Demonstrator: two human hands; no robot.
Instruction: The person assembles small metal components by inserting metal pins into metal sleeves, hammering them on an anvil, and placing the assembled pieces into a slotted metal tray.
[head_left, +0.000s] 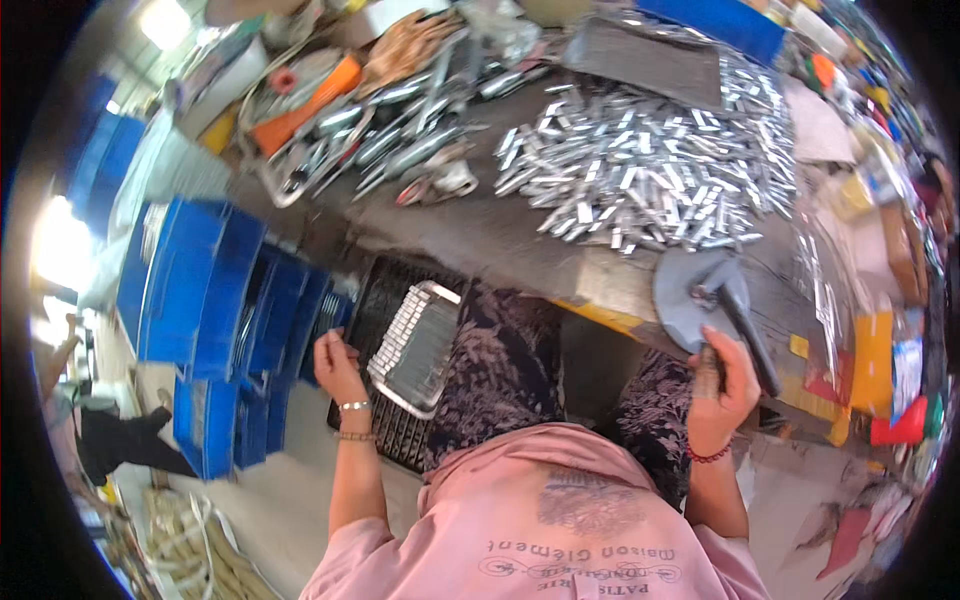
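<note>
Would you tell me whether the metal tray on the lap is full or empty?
Nearly full: the metal tray holds close rows of small silvery pieces.

From my feed the scene is bright and evenly lit, with blown-out white glare at the left edge and another hot patch at the top left. The heap of small metal pieces [650, 180] on the workbench [480, 235] glints hard. Fisheye distortion bends everything toward the black rim, where detail smears and softens.
</note>
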